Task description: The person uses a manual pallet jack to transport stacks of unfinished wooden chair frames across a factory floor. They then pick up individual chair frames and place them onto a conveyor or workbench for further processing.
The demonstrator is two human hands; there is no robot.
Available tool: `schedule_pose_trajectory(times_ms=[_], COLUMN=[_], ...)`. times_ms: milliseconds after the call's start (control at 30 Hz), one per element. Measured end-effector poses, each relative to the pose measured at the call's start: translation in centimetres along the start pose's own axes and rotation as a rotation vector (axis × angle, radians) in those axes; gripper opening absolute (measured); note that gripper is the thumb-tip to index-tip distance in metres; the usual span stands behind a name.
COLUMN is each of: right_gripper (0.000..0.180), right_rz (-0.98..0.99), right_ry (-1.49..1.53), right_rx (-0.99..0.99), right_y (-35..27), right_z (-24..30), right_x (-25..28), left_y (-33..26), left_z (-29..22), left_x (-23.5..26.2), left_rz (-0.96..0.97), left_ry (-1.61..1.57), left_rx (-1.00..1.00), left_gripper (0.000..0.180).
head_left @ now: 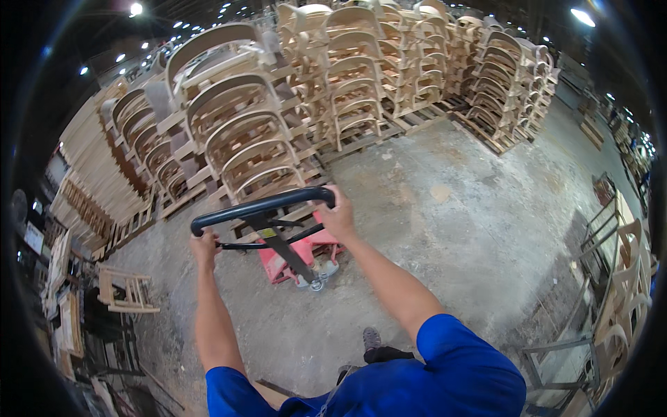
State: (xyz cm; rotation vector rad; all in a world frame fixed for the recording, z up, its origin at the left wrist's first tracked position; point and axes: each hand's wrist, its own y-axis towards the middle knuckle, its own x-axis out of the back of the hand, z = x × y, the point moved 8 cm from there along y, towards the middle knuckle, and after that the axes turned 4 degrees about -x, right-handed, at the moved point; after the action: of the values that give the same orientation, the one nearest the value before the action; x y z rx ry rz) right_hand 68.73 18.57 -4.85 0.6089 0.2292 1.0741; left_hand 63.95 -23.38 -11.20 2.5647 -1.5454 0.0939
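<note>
Both my arms reach forward to the black looped handle (267,203) of a red pallet jack (281,265). My left hand (204,244) is closed round the loop's left end. At its right end my right hand (336,217) grips the bar. From the loop a dark shaft slants down to the jack's red body and grey wheel base on the concrete floor. The forks are hidden by the body and the pallet. Just beyond the jack rise stacks of curved wooden chair frames (240,104) on a wooden pallet (316,170).
More stacked frames (354,69) stand on pallets at the back, with another pallet load (497,83) back right. Flat wooden boards (97,156) are piled left. A small wooden frame (128,290) lies at near left. Metal racks (563,361) and curved wooden parts (625,306) line the right side.
</note>
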Motion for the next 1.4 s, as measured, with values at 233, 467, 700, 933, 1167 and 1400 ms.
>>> schedule_pose_trajectory(times_ms=[233,467,700,933,1167,1400], right_gripper=[0.029,0.028,0.029,0.033,0.100,0.106], right_rz=[-0.144,-0.200,-0.185,0.013,0.626,0.313], right_ry=[-0.074,-0.140,-0.125,-0.072,-0.589,-0.979], right_rx=[0.093,0.103,0.234,0.106,0.479,1.177], right_y=[0.3,5.8,8.5,9.6,9.3,4.1], right_z=[0.0,-3.1,-5.5,-5.8,7.2,6.8], right_x=[-0.2,-1.7,-3.2,-1.1,-4.2,-9.9], left_y=[0.1,5.2,7.6,6.5,-13.0,-57.3], left_z=[0.6,1.1,1.8,1.2,14.3,26.6], left_x=[0.6,-3.0,-4.9,-6.5,-6.3,-3.1], left_rz=[0.018,0.054,0.005,0.008,0.272,0.841], left_ry=[0.067,0.068,0.077,0.117,0.625,0.860], left_rx=[0.008,-0.026,-0.023,-0.005,0.110,0.740], left_gripper=[0.035,0.032,0.024,0.028,0.050,0.057])
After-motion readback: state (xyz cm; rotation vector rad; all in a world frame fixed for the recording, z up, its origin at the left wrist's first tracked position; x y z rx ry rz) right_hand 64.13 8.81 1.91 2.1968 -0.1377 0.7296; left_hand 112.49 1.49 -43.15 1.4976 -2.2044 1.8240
